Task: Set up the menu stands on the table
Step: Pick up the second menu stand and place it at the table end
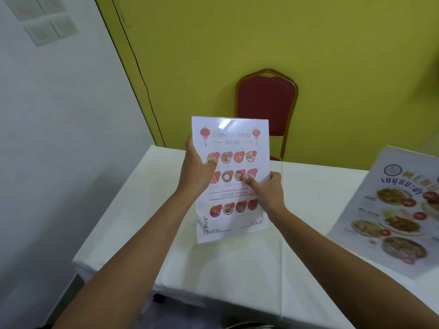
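A clear acrylic menu stand (231, 148) holding a white "Chinese Food Menu" sheet with red dish pictures stands upright, slightly tilted, over the white tablecloth of the table (237, 264). My left hand (198, 173) grips its left edge, thumb pressed on the front. On the right edge my right hand (267, 189) holds it the same way, thumb on the dish pictures. Whether the stand's bottom touches the cloth I cannot tell. A second, larger menu stand (399, 217) with food photos leans at the table's right side.
A red padded chair (267, 103) with a gold frame stands behind the table against the yellow-green wall. A white wall runs along the left, close to the table's left edge. A black cable hangs down the wall corner.
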`<action>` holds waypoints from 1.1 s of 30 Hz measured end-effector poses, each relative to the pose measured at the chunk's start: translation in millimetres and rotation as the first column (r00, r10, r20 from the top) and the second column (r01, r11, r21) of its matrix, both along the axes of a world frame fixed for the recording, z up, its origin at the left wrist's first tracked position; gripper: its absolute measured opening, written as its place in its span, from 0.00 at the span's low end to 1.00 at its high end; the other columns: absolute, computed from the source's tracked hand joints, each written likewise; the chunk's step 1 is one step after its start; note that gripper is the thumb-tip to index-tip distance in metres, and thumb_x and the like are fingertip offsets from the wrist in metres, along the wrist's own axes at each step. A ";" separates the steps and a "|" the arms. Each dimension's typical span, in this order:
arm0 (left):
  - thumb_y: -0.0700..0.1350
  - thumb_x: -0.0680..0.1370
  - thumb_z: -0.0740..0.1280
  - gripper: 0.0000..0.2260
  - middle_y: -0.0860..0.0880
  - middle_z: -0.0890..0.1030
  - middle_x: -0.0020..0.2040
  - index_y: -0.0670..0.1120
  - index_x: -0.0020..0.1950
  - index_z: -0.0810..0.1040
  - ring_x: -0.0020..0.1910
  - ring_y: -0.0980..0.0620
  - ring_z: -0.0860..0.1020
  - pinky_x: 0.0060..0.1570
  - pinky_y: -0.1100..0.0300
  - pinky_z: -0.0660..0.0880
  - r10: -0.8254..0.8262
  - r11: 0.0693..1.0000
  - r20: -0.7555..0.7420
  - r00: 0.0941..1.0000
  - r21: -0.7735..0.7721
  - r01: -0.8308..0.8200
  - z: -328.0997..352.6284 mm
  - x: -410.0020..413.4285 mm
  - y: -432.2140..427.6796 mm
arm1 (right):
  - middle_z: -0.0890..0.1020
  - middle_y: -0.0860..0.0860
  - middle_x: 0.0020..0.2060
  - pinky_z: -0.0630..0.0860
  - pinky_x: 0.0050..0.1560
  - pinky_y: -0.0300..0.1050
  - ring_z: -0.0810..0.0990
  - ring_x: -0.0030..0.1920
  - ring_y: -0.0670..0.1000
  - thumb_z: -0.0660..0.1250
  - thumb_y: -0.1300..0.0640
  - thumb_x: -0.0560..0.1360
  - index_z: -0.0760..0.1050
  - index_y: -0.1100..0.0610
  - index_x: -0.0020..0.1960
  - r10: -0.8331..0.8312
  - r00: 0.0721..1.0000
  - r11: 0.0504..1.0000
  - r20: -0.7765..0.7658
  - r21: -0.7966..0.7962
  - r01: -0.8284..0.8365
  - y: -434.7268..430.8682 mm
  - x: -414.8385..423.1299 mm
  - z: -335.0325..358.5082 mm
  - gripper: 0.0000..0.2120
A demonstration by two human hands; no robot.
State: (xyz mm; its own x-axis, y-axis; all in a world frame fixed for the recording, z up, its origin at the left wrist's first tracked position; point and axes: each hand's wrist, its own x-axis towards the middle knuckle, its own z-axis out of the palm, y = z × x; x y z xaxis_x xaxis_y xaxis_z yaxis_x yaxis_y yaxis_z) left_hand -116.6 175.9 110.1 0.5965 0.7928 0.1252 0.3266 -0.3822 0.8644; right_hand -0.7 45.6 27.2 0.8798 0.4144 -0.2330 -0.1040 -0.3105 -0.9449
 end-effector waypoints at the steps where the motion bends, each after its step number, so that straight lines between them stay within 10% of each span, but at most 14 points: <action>1: 0.40 0.78 0.67 0.29 0.50 0.74 0.68 0.46 0.76 0.57 0.61 0.52 0.76 0.49 0.64 0.71 -0.014 1.000 0.010 1.000 -0.006 0.014 -1.5 6.6 -2.3 | 0.76 0.50 0.52 0.76 0.42 0.45 0.78 0.47 0.52 0.76 0.41 0.66 0.63 0.57 0.64 -0.035 0.999 0.999 0.041 0.005 0.035 -6.5 2.9 3.4 0.36; 27: 0.44 0.76 0.71 0.32 0.52 0.74 0.65 0.49 0.75 0.58 0.60 0.54 0.77 0.44 0.72 0.76 -0.204 0.967 0.066 0.977 -0.139 0.212 -85.9 37.7 -64.0 | 0.76 0.43 0.48 0.80 0.39 0.42 0.81 0.46 0.49 0.68 0.45 0.75 0.61 0.53 0.61 -0.211 0.953 0.975 0.218 -0.020 0.220 -103.7 9.7 -50.2 0.23; 33: 0.58 0.70 0.73 0.42 0.54 0.76 0.65 0.57 0.77 0.52 0.58 0.52 0.80 0.49 0.52 0.83 -0.179 0.959 0.054 0.982 -0.214 0.187 -107.1 33.7 -72.8 | 0.74 0.40 0.51 0.79 0.38 0.36 0.82 0.44 0.42 0.67 0.47 0.76 0.58 0.52 0.68 -0.223 0.950 0.975 0.219 0.065 0.214 -101.0 3.7 -39.7 0.27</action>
